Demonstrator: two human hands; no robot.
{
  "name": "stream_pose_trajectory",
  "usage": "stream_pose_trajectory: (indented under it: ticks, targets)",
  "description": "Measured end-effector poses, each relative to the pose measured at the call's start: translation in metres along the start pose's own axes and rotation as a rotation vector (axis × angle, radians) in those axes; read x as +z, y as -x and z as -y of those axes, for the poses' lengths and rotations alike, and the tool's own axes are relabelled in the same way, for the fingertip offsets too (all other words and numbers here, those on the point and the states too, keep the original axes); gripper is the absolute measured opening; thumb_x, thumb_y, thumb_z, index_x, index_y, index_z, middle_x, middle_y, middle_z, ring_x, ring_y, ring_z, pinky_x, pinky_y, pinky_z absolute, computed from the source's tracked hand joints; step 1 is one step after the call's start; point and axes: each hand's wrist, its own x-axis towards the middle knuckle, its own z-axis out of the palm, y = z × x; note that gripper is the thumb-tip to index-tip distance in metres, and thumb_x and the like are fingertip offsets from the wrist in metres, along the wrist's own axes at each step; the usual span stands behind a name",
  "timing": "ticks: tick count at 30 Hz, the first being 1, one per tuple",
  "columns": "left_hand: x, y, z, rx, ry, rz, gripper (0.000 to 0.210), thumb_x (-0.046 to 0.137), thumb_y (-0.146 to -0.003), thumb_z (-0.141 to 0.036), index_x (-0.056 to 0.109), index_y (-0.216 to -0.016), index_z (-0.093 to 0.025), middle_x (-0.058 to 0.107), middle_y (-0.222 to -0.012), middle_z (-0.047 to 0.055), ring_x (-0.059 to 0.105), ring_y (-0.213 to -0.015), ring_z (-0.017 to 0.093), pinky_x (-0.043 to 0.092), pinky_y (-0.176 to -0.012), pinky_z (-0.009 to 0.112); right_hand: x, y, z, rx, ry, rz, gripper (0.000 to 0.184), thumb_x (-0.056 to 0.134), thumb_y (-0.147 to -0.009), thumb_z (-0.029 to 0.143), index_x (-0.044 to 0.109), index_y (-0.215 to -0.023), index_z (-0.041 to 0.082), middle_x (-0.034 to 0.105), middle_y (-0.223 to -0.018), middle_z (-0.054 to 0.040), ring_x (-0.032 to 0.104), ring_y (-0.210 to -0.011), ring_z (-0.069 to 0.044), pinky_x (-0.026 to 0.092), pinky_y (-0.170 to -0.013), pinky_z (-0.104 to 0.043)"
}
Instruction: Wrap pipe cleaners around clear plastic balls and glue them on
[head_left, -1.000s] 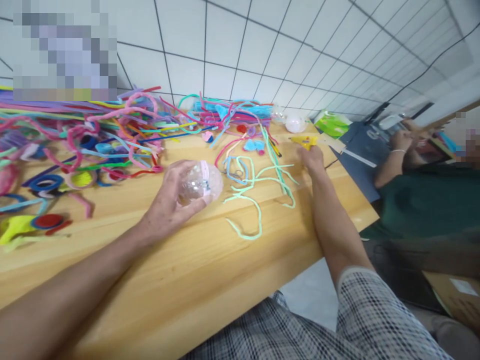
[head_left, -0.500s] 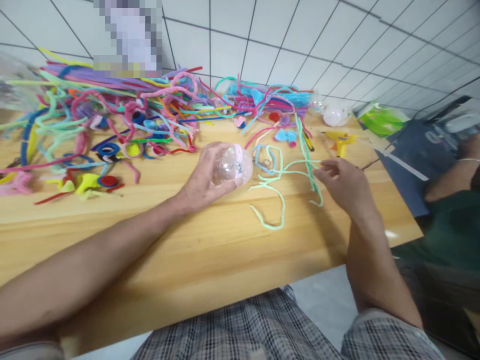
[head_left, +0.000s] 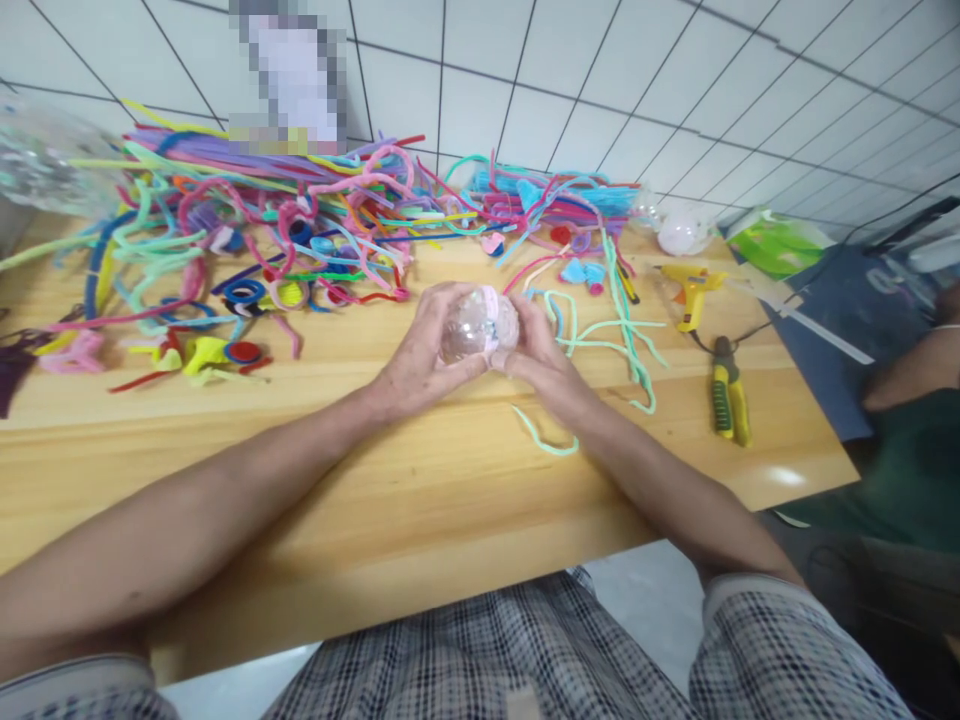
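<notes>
Between the left hand (head_left: 427, 350) and right hand (head_left: 544, 355): clear ball (head_left: 469, 325), both cupped on it, neither nearer. Round, no long axis; pale band (head_left: 492, 305) ran near-far over it. Couldn't tell if it touched the tabletop (head_left: 420, 500). Near edge well apart; mint pipe cleaners (head_left: 628, 345) just right, pliers (head_left: 724, 390) farther right.

A clear, round, glossy plastic ball (head_left: 466, 328) sits cupped between the person's left hand (head_left: 429, 352) and right hand (head_left: 546, 362), its pale pink band (head_left: 491, 303) running roughly upright around it.
</notes>
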Motion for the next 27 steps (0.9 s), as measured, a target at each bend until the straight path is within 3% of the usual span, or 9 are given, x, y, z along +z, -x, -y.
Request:
stream_pose_trajectory:
  ticks: [7,27]
  targets:
    - [0.003,-0.001,-0.001,0.031,-0.021,-0.023,0.081,0.079,-0.104,-0.070,0.046,-0.166,-0.028,0.059,-0.163,0.018,0.059,-0.155,0.037,0.052,-0.133,0.059,0.011,-0.002,0.004,0.042,-0.135,-0.087,0.088,0.074,-0.082,0.042,0.046,-0.166,0.037,0.059,-0.175,-0.0053,0.050,-0.168,-0.034,0.040,-0.145,-0.059]
    - [0.003,-0.001,-0.003,-0.005,-0.041,0.005,0.087,0.077,-0.102,-0.078,0.044,-0.166,-0.029,0.056,-0.167,0.020,0.053,-0.162,0.041,0.045,-0.140,0.066,0.017,0.002,0.000,0.023,-0.097,-0.132,0.088,0.068,-0.086,0.037,0.043,-0.170,0.039,0.057,-0.177,-0.0024,0.046,-0.170,-0.032,0.039,-0.144,-0.059]
